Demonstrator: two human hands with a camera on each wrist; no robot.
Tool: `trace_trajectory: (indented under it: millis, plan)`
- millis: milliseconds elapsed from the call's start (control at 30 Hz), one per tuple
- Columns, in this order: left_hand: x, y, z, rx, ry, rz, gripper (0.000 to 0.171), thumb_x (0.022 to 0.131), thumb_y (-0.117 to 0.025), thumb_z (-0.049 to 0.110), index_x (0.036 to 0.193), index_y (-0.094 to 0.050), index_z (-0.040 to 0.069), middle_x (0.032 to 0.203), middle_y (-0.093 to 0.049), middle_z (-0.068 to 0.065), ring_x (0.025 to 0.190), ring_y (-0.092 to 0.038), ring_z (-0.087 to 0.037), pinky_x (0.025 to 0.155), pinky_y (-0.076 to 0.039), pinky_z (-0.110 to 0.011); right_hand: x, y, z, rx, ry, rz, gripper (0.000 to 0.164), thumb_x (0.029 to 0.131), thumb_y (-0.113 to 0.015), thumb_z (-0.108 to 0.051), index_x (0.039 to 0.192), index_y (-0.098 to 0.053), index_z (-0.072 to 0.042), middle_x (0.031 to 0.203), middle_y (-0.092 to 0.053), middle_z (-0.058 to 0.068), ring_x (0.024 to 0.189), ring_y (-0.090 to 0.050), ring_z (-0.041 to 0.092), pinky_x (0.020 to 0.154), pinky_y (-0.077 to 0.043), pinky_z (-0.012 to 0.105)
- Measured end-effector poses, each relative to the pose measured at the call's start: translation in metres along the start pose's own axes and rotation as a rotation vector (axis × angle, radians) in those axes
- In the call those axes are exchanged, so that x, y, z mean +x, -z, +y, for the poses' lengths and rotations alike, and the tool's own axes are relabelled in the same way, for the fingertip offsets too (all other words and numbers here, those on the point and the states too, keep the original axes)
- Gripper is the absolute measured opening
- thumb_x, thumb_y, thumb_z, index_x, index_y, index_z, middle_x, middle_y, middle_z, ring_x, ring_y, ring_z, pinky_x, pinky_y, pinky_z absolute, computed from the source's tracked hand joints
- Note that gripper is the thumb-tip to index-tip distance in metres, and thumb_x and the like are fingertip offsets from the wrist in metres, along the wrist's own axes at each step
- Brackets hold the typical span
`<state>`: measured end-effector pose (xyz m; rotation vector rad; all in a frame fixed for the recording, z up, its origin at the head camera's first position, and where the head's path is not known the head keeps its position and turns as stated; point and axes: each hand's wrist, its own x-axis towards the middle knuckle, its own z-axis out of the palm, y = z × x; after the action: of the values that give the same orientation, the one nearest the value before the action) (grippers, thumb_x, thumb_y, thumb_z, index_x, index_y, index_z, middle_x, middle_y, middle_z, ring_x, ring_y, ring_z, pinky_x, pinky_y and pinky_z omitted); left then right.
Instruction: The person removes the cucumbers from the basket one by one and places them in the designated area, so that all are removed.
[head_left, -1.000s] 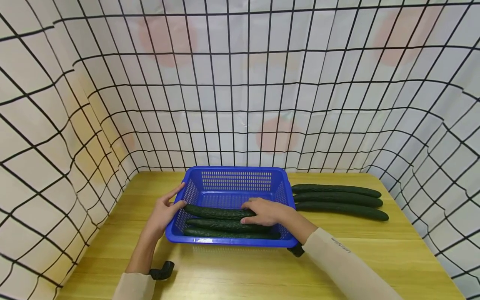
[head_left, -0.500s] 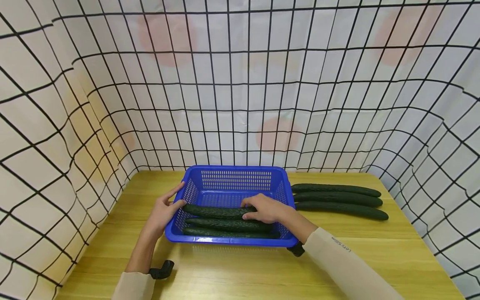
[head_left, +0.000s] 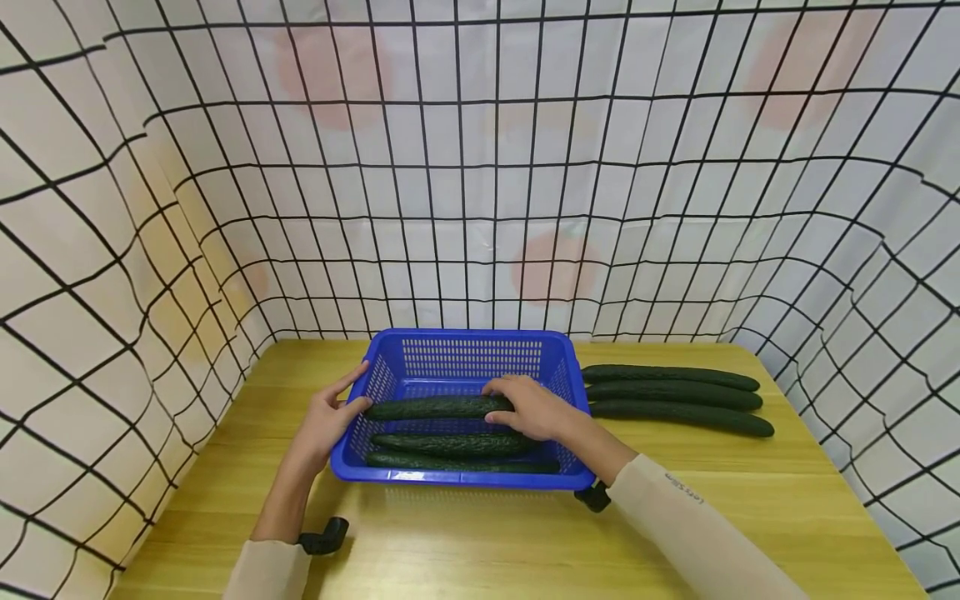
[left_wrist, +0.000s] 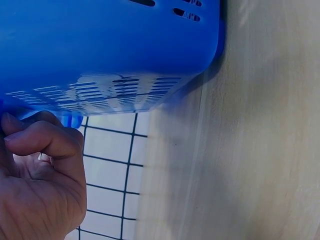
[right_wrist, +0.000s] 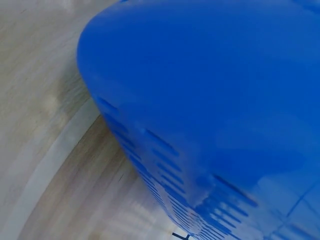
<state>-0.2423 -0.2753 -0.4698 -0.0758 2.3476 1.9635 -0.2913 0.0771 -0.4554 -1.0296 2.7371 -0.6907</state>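
Observation:
A blue plastic basket (head_left: 465, 477) with slotted walls stands on the table. My left hand (head_left: 326, 423) grips its left rim; the left wrist view shows curled fingers (left_wrist: 42, 140) under that rim. Inside, my right hand (head_left: 534, 407) holds a long dark green cucumber (head_left: 435, 407) near its right end, thumb in front and fingers behind. The cucumber's left end lies at my left thumb. Closer to the front wall rest a second cucumber (head_left: 450, 445) and a third cucumber (head_left: 450, 462), side by side. In the right wrist view the basket wall (right_wrist: 200, 75) hides the right hand.
To the right of the basket, three more cucumbers (head_left: 675, 393) lie in parallel on the wooden table (head_left: 465, 542). Behind and along both sides rises a white sheet with a black wire grid (head_left: 480, 192).
My right hand has shifted the held cucumber back, away from the front wall, widening the gap to the second one. The left hand stays at the rim.

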Motion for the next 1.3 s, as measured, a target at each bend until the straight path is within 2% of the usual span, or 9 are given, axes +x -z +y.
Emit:
trace_trajectory:
  millis: [133, 367, 633, 933, 1300]
  plan:
    - [-0.001, 0.0, 0.001, -0.016, 0.008, -0.014, 0.063, 0.104, -0.061, 0.017, 0.159, -0.039, 0.037, 0.147, -0.051, -0.033, 0.1, -0.075, -0.032, 0.073, -0.065, -0.044, -0.002, 0.001, -0.001, 0.003, -0.018, 0.088, 0.045, 0.1, -0.069, -0.029, 0.14, -0.063, -0.011, 0.132, -0.063, 0.01, 0.123, -0.061, 0.028, 0.102, -0.054, 0.048]
    - [-0.002, 0.0, 0.002, -0.02, 0.012, -0.005, 0.063, 0.103, -0.062, 0.018, 0.159, -0.04, 0.038, 0.139, -0.057, -0.033, 0.091, -0.076, -0.034, 0.07, -0.065, -0.045, -0.003, 0.003, -0.001, -0.022, 0.007, 0.217, 0.043, 0.097, -0.072, -0.028, 0.138, -0.065, -0.015, 0.124, -0.061, 0.006, 0.113, -0.06, 0.024, 0.092, -0.055, 0.044]
    - [0.0, -0.001, 0.001, -0.008, 0.002, -0.006, 0.062, 0.103, -0.062, 0.018, 0.159, -0.041, 0.037, 0.127, -0.066, -0.033, 0.085, -0.077, -0.037, 0.068, -0.065, -0.046, -0.007, 0.009, -0.001, -0.069, 0.03, 0.263, 0.042, 0.098, -0.07, -0.033, 0.138, -0.066, -0.018, 0.126, -0.062, 0.004, 0.115, -0.06, 0.023, 0.094, -0.055, 0.043]
    - [0.0, -0.001, 0.002, 0.01, -0.004, 0.0, 0.062, 0.103, -0.062, 0.019, 0.158, -0.042, 0.038, 0.127, -0.065, -0.033, 0.084, -0.076, -0.034, 0.067, -0.065, -0.045, -0.013, 0.024, -0.006, -0.126, 0.082, 0.333, 0.04, 0.098, -0.071, -0.034, 0.135, -0.069, -0.019, 0.123, -0.064, 0.003, 0.111, -0.061, 0.022, 0.088, -0.056, 0.04]
    - [-0.001, -0.001, 0.001, 0.0, 0.003, -0.008, 0.062, 0.103, -0.061, 0.018, 0.159, -0.04, 0.037, 0.133, -0.061, -0.036, 0.091, -0.076, -0.037, 0.07, -0.065, -0.045, -0.037, 0.045, 0.007, -0.022, 0.019, 0.343, 0.043, 0.098, -0.071, -0.033, 0.138, -0.066, -0.018, 0.131, -0.061, 0.006, 0.12, -0.06, 0.028, 0.095, -0.056, 0.047]
